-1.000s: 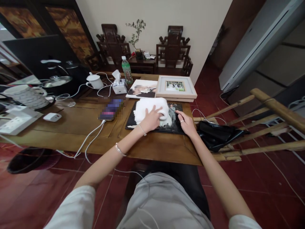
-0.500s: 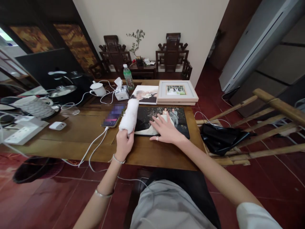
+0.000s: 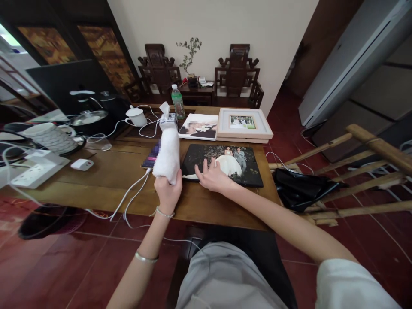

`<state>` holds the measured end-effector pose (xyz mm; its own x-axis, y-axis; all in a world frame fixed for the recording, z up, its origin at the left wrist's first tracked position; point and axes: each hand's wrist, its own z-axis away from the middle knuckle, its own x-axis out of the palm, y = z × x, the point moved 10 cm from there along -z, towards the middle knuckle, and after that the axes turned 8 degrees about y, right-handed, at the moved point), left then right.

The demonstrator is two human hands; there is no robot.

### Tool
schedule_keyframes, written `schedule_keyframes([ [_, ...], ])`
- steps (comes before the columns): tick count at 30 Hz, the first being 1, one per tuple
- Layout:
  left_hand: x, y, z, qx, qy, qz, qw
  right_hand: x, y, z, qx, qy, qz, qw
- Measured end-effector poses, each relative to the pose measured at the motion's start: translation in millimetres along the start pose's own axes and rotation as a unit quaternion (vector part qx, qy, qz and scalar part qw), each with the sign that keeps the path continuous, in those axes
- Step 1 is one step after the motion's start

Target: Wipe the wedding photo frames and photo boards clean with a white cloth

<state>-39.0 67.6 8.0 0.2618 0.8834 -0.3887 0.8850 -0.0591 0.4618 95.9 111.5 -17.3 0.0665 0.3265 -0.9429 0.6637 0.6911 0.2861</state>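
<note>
A folded white towel (image 3: 168, 152) is gripped at its near end by my left hand (image 3: 168, 191), upheld over the phone (image 3: 151, 157), which it partly covers. My right hand (image 3: 212, 176) lies over the lower left part of a dark wedding photo panel (image 3: 251, 171), fingers spread and slightly bent. The panel lies flat near the table's front edge and shows a couple, one in a white gown. Whether my right palm presses on the panel I cannot tell.
Behind the panel lie a second photo panel (image 3: 199, 133) and a framed photo (image 3: 268, 132). A tissue box (image 3: 169, 116), green-labelled bottle (image 3: 177, 102), lidded cup (image 3: 137, 116), power strip (image 3: 38, 169) and white cables (image 3: 131, 186) occupy the wooden table (image 3: 193, 206). At right stands a bamboo chair (image 3: 380, 143) with a black bag.
My right hand has slid left and down across the panel, its fingers more bent. The towel in my left hand has shifted off the panel's left edge and over more of the phone.
</note>
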Motion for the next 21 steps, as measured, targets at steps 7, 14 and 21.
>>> schedule_keyframes([
  [7,-4,-5,-1,-0.038,0.013,0.026,0.999,2,10,9,0.058,0.033,-0.037,0.997],
  [14,-13,-9,-1,-0.034,0.052,0.025,0.998,-2,15,19,0.072,0.081,-0.038,0.993],
  [21,-18,-7,-1,-0.036,0.069,0.036,0.996,-74,71,41,0.150,0.233,-0.179,0.944],
])
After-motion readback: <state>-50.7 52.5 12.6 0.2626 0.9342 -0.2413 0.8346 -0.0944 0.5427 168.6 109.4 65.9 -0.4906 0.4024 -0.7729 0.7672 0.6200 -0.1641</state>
